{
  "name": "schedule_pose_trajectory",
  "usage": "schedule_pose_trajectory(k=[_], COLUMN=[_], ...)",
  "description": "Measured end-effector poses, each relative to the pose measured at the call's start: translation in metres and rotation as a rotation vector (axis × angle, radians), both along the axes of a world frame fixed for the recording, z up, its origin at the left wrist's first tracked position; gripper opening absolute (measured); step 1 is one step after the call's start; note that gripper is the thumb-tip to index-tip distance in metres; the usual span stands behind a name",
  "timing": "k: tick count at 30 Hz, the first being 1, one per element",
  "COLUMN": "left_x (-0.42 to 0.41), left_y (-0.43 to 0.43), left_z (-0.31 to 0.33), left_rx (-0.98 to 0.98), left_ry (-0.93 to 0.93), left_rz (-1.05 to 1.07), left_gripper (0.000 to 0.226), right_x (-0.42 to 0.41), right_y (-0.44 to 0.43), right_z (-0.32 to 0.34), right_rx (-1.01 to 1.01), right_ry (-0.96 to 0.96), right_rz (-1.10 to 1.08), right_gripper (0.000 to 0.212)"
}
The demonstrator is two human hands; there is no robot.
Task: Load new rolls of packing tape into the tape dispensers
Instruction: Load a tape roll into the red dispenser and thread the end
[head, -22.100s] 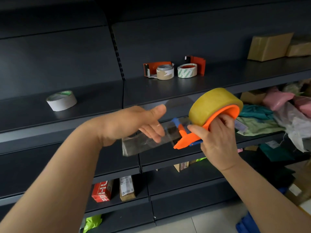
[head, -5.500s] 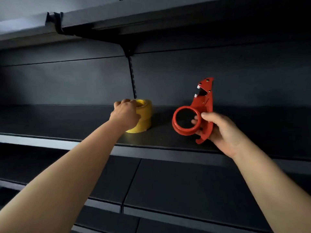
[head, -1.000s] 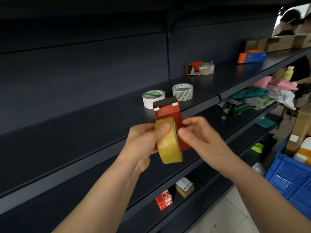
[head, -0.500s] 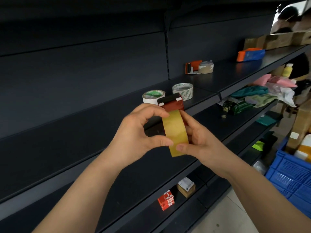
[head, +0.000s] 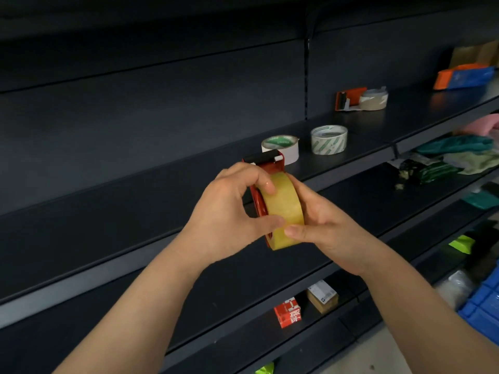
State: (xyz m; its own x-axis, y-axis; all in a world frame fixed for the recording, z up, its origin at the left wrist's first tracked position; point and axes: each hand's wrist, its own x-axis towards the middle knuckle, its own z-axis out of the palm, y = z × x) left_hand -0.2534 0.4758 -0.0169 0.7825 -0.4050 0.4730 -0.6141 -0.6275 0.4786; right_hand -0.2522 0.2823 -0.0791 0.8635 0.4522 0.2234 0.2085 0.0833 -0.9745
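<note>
A yellow tape roll (head: 283, 209) sits edge-on against a red tape dispenser (head: 266, 164) whose black roller points up. My left hand (head: 229, 214) grips the dispenser's left side, with its forefinger and thumb on the roll's edge. My right hand (head: 321, 225) cups the roll from the right, thumb pressed on its lower face. Both are held in the air in front of the dark shelf (head: 108, 220). The dispenser's hub is hidden behind the roll.
On the shelf behind lie two white-and-green tape rolls (head: 280, 148) (head: 329, 139), an orange dispenser with a grey roll (head: 361, 99) and an orange-blue box (head: 463, 76). Lower shelves hold cloths (head: 459, 152) and small boxes (head: 287, 311). A blue crate (head: 483, 306) stands at the right.
The roll has gone from tilted beside the dispenser to seated flat against it. My left fingers have shifted onto the roll's edge, and my right thumb now presses lower.
</note>
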Motion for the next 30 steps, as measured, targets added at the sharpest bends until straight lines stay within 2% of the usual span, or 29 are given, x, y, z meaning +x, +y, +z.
schedule_pose_trajectory(k=[3,6,8,10,14,21,23,27,30], left_x=[-0.007,-0.009,-0.009,-0.008,-0.011,-0.013,-0.011,-0.005,0.001], left_y=[-0.002,-0.003,-0.003,-0.005,-0.015,-0.026,-0.028,-0.031,-0.021], left_z=[0.000,0.003,0.003,0.002,0.001,0.009,0.009,0.012,0.014], left_rx=[0.024,0.165,0.285,0.365,0.290,0.055,0.018,-0.126,-0.223], left_ry=[-0.054,-0.289,-0.445,-0.499,-0.464,-0.233,-0.190,-0.036,0.019], left_rz=[0.035,0.041,-0.004,0.001,0.158,0.376,0.408,0.425,0.469], left_gripper=[0.028,0.013,0.013,0.018,0.025,0.011,0.010,0.015,0.015], right_x=[-0.001,-0.003,-0.004,-0.005,-0.009,-0.017,-0.018,-0.015,-0.013], right_y=[0.000,-0.001,-0.002,-0.002,-0.005,-0.008,-0.007,-0.002,-0.003], right_z=[-0.002,-0.003,-0.003,-0.001,-0.003,-0.002,-0.001,0.001,0.001], right_rx=[-0.005,0.011,0.030,0.052,0.049,0.040,0.038,0.110,0.067], right_ry=[0.003,0.013,0.009,0.009,0.019,-0.027,-0.043,-0.014,-0.042], right_rz=[0.014,0.012,0.005,0.005,0.017,0.021,0.026,-0.042,-0.041], right_gripper=[0.091,0.091,0.089,0.086,0.090,0.092,0.087,0.063,0.066])
